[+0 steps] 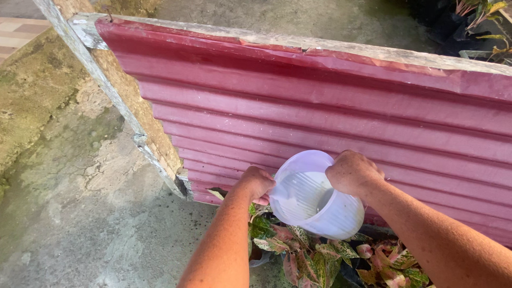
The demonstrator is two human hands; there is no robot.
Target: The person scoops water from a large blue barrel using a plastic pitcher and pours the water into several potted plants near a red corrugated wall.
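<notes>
A: Largest item first?

B: Concrete floor (80, 213), grey, stained and mossy, filling the left side and the far edge of the view. Standing on it: a red corrugated panel (320, 106), upright, with a weathered wooden rim (373, 50) along its top and a chipped post (122, 101) at its left end.

A: Next in size?

B: Potted plants (320, 258) with speckled pink-and-green leaves, on the floor at the panel's foot, along the near edge of the view. More foliage (480, 21) sits at the far right corner beyond the panel.

A: And what is in hand?

B: One white ribbed plastic container (314, 197), translucent, tilted with its open mouth toward the panel, held directly above the plants.

A: The hands?

B: Left hand (256, 184), grip closed on the container's left rim. Right hand (353, 173), grip closed over the upper right rim. Both forearms reach in from the near edge.

A: Contents of the container?

B: Cannot tell; the inside looks pale and cloudy.
</notes>
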